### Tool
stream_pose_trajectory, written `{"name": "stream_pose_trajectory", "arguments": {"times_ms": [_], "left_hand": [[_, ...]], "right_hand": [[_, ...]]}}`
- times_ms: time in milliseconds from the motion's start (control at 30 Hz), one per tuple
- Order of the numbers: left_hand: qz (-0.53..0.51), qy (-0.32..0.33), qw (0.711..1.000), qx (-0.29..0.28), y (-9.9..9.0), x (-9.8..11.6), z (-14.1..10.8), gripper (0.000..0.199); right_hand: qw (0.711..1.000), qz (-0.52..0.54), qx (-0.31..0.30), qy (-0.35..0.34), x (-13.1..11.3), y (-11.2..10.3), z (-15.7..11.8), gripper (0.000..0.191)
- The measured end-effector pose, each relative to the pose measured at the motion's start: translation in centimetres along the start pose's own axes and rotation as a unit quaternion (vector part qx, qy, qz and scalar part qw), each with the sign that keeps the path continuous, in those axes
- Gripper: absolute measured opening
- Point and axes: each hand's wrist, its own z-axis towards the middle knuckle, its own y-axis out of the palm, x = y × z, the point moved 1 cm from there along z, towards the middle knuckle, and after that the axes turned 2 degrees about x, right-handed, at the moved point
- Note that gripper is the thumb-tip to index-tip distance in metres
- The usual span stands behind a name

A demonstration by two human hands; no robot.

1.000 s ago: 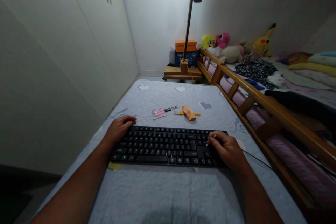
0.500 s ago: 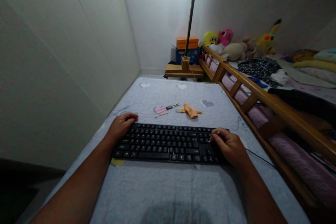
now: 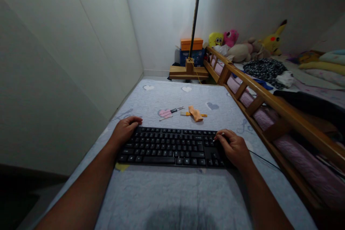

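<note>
A black keyboard (image 3: 167,147) lies across the cloth-covered surface in front of me. My left hand (image 3: 126,127) rests at its upper left corner, the fingers and thumb closed on that edge. Over the keys at the right side, my right hand (image 3: 233,145) pinches a thin white-tipped cotton swab (image 3: 215,140), its tip close to the keys. Beyond the keyboard lie a second cotton swab (image 3: 165,118), a thin tool with a black grip (image 3: 174,110), and an orange cloth (image 3: 196,114) draped over a yellow-handled brush (image 3: 185,113).
A wooden bed rail (image 3: 256,95) runs along the right, with plush toys and clothes behind it. A white cabinet (image 3: 81,43) stands at the left. Past the far edge are a pole on a wooden base (image 3: 188,72) and an orange box (image 3: 191,44). The keyboard cable trails right.
My right hand has shifted slightly up and left with the swab, whose tip is now higher over the keys. My left hand keeps its place at the keyboard's corner.
</note>
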Motion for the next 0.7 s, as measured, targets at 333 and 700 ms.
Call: {"name": "stream_pose_trajectory", "arguments": {"times_ms": [333,700], "left_hand": [[-0.019,-0.010,1.000,-0.005,-0.1,0.2,-0.1,0.031],[-0.031,-0.009,0.999,-0.004,-0.1,-0.1,-0.1,0.031]], "right_hand": [[1.000,0.004,0.026,0.006,0.1,0.5,0.3,0.024],[0.996,-0.055,-0.071,-0.001,-2.1,-0.5,2.8,0.021]]}}
